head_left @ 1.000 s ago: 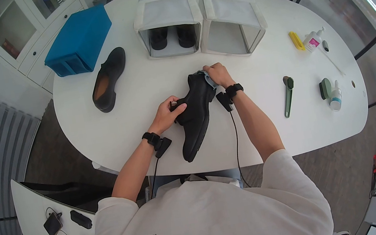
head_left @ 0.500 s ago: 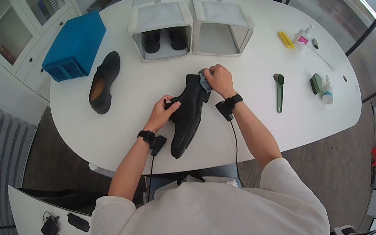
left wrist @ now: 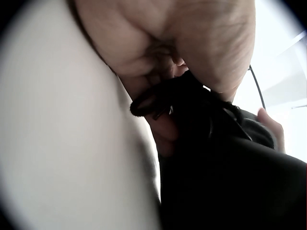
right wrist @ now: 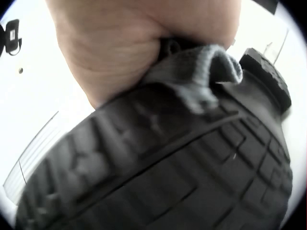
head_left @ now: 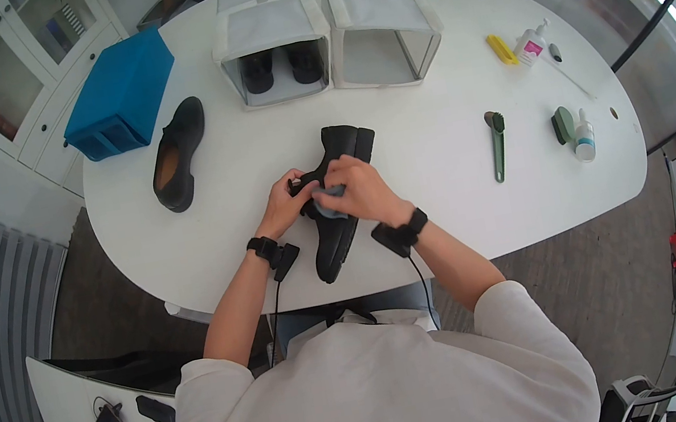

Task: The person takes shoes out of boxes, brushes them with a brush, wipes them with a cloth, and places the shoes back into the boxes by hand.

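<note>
A black leather shoe (head_left: 332, 253) is held tilted with its toe toward the person. My left hand (head_left: 281, 206) grips it near the laced opening, thumb on the upper; a dark lace loop (left wrist: 144, 103) hangs by the fingers in the left wrist view. Bunched in my right hand (head_left: 366, 192) is a grey-blue cloth (head_left: 325, 207), pressed against the shoe's upper around mid-length. In the right wrist view the cloth's folded edge (right wrist: 204, 72) lies just above the grooved sole (right wrist: 192, 177). The right fingertips are mostly hidden there.
A second black shoe (head_left: 180, 156) stands at left near a blue box (head_left: 121, 96). Behind are two white boxes, one with dark shoes (head_left: 257, 71) inside. To the right lie a green-handled brush (head_left: 498, 148), another brush (head_left: 562, 124), bottles (head_left: 584, 140) and a yellow item (head_left: 500, 49).
My right hand has moved with the cloth from the heel down toward the shoe's middle, next to the left hand. The shoe has turned slightly; my left hand keeps its grip.
</note>
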The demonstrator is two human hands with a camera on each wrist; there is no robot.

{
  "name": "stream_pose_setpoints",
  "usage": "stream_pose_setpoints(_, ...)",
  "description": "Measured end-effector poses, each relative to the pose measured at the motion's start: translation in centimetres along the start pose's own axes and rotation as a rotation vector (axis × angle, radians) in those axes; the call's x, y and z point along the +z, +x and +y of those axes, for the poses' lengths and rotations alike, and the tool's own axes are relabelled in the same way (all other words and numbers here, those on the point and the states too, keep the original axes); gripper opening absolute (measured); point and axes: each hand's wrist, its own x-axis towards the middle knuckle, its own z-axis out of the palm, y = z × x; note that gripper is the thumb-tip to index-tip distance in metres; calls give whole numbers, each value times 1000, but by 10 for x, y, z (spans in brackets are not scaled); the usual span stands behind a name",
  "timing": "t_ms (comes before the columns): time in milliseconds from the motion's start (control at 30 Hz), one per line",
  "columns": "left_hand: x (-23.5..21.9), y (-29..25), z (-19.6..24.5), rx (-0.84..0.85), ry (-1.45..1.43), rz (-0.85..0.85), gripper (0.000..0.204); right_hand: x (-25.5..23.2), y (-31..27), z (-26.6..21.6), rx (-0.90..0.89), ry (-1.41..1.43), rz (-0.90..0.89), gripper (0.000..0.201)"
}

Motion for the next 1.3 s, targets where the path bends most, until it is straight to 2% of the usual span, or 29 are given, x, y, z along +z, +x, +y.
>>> stream_pose_setpoints(100, 1, -4, 8, -64, 5, -8, 19, -3, -20, -14, 3, 67, -46, 22)
stream_pose_setpoints(200, 1, -2, 6, -54, -75, -27, 21, -3, -35, -25, -116, 67, -26, 21)
stream_pose_setpoints(467, -7, 2, 0, -16, -39, -58, 23, 10, -56, -61, -177, 10, -17, 21)
stream_pose_setpoints(700, -6, 2, 6, -61, -66, -65, 25, -6, -21, -22, -225, -31, 39, 22)
stream_pose_setpoints(767, -3, 2, 8, -32, -84, -43, 25, -14, -8, -9, -190, 6, -78, 22)
stream_pose_setpoints(800, -5, 2, 9, -32, -84, -37, 25, -17, -1, -2, -194, 8, -81, 22)
stream_pose_setpoints(900, -2, 1, 10, -67, -32, -38, 24, -18, 15, 29, -152, -94, -124, 22)
stream_pose_setpoints(1000, 1, 4, 10, -31, -178, -66, 23, -23, 32, 61, -4, -138, -77, 23)
stream_pose_setpoints(1033, 2, 5, 13, -41, -137, -60, 23, -26, 39, 72, -3, -135, -77, 23)
stream_pose_setpoints(1100, -3, -1, 11, -68, -81, -34, 24, -18, 54, 95, 165, 76, -33, 25)
stream_pose_setpoints(1233, -2, 2, 8, -58, -35, -24, 25, -16, 67, 121, 178, 46, 27, 26)
stream_pose_setpoints(1300, 0, 0, 9, -73, -51, -34, 28, -19, 68, 121, 402, 131, -9, 26)
